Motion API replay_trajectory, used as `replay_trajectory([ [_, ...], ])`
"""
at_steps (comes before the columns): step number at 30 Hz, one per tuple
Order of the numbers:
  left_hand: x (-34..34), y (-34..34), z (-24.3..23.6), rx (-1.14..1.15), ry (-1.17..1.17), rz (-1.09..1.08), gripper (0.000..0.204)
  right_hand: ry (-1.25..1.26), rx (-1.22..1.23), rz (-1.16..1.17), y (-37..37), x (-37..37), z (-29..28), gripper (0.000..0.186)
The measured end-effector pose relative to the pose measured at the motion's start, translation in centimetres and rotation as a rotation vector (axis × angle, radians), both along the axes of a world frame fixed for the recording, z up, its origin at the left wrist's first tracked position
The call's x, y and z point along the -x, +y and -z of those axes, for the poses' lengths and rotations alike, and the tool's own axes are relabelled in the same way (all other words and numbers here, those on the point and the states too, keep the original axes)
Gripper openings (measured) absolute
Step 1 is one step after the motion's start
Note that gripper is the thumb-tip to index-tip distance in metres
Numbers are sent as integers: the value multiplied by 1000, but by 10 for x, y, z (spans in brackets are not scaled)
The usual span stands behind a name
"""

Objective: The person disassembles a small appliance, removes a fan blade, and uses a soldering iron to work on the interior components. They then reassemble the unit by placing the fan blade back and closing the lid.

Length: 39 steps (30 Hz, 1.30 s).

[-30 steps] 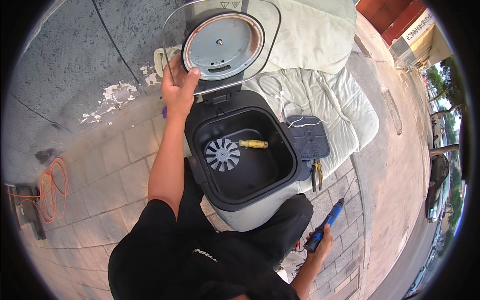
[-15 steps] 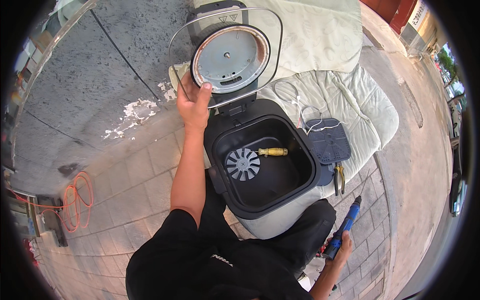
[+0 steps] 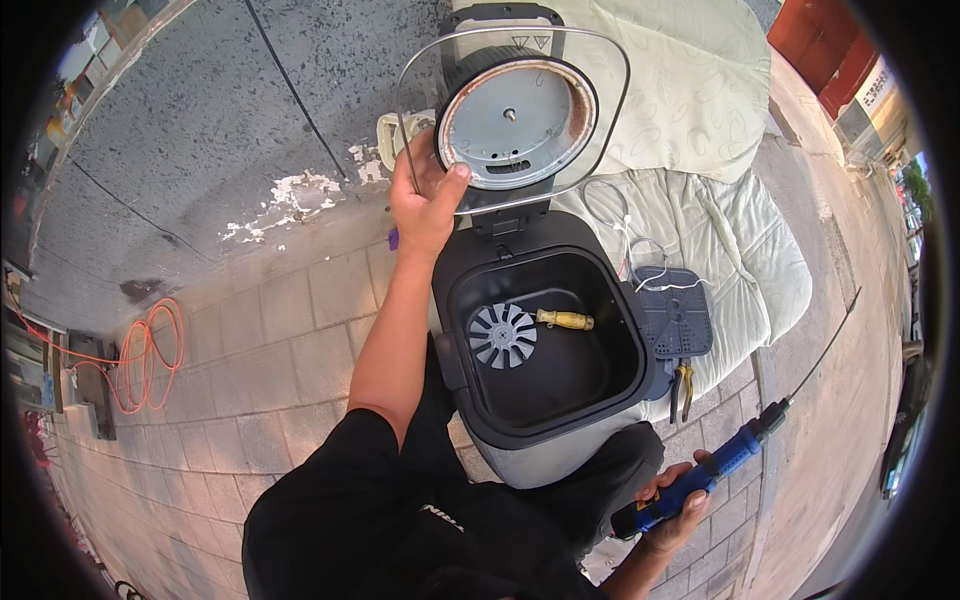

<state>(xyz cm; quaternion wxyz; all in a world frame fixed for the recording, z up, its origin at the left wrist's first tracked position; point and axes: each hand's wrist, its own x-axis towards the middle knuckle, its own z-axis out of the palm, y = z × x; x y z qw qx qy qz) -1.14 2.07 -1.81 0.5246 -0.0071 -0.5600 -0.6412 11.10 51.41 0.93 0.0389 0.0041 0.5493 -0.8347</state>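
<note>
The left hand (image 3: pixel 428 205) grips the raised lid (image 3: pixel 513 120) at the far side; the right hand (image 3: pixel 672 505) is closed around a blue screwdriver (image 3: pixel 700 480), near right. A yellow-handled screwdriver (image 3: pixel 565 320) lies beside the fan (image 3: pixel 502 335) inside the open cooker (image 3: pixel 545 350), pliers (image 3: pixel 682 385) on the cushion (image 3: pixel 740 260) to its right

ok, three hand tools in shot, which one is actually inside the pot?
The yellow-handled screwdriver, lying flat on the pot bottom beside the fan wheel. The pliers lie outside on the cushion, and the blue screwdriver is in the right hand.

A round metal-lined lid (image 3: pixel 512 125) stands hinged open above its black-rimmed cooker (image 3: pixel 545 355); a blue screwdriver (image 3: pixel 700 480) lies tilted.
</note>
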Motion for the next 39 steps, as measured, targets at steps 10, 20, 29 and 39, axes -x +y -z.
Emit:
replay_trajectory([
  [10, -2, -12, 3, 35, -54, -13, 79, -45, -101, -361, -47, 15, -6, 96],
  [20, -5, -10, 0, 48, -74, -15, 79, -53, -117, -546, -84, 12, 2, 91],
  [29, -5, -11, 1, 90, -74, -3, 80, -90, -89, -650, -96, 8, 7, 83],
  [39, -7, -13, 1, 129, -86, 18, 84, -65, -118, -684, -95, 12, 8, 77],
])
